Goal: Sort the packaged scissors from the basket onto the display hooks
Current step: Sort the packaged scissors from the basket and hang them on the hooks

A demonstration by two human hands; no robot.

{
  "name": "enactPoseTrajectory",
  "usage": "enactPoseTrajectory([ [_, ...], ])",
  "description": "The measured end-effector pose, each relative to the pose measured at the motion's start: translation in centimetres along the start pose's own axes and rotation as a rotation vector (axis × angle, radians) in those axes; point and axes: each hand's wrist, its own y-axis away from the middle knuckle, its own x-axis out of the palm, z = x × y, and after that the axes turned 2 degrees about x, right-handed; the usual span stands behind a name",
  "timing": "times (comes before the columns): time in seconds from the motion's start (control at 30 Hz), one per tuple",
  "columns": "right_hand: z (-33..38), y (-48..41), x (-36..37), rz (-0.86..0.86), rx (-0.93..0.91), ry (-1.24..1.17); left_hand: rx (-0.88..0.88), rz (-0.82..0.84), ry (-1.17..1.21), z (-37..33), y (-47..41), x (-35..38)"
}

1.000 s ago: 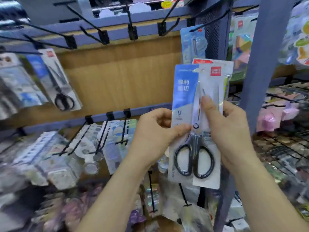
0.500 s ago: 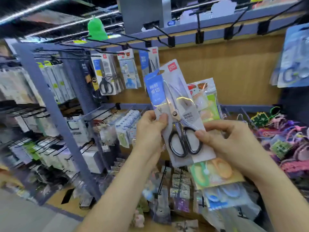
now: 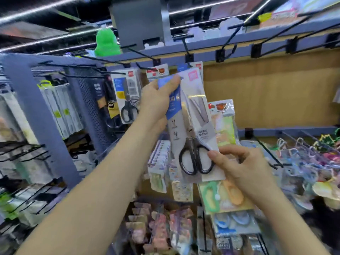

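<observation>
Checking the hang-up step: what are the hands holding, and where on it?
Packaged black-handled scissors: left hand grips the pack's upper left edge; right hand pinches its lower right edge by the handles.

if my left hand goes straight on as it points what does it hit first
Likely the hung packs behind the scissors pack, under the hook; the left hand points up at them, depth unclear.
</observation>
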Motion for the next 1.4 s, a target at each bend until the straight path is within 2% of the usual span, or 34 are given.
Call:
enactPoseTrajectory([
  [0.27,0.4,-4.2,2.8,-0.144,-0.032,-0.020,0.216,0.094,-0.078,-1.6,-6.0,1.6],
  [0.53,-1.2,-6.1,3.0,-0.117,0.014,-0.041,0.119,0.127,-0.109,0.6,-8.0,2.4],
  [0.6,-1.3,-6.8,2.9,-0.132,0.027,-0.083,0.112,0.172,-0.127,1.1,-8.1,2.1],
  [0.73,-1.3,-8.9,2.8,-0.176,0.056,-0.155,0.208,0.331,-0.256,4.5,-6.3,-0.2],
  [0.9,-2.6,-11.2,1.3,-0.289,0.067,-0.055,0.223,0.176,-0.427,7.8,-8.8,-0.3],
  [1.0,-3.0,-11.4,-0.2,-0.361,0.025,0.040,0.248,0.158,-0.557,8.8,-10.7,0.4],
  [1.13,-2.6,-11.3,-0.6,-0.317,-0.044,0.041,0.268,0.117,-0.710,9.9,-12.4,1.5],
  [1.23,-2.9,-11.5,0.2,-0.237,-0.038,-0.155,0.245,0.110,-0.754,10.1,-12.1,2.2],
  [1.33,-3.1,-11.9,0.7,-0.229,0.035,-0.355,0.269,0.098,-0.882,9.7,-10.7,1.9],
  [1.4,-3.0,-12.0,1.0,-0.174,0.064,-0.486,0.239,0.112,-0.715,8.6,-8.3,1.6],
])
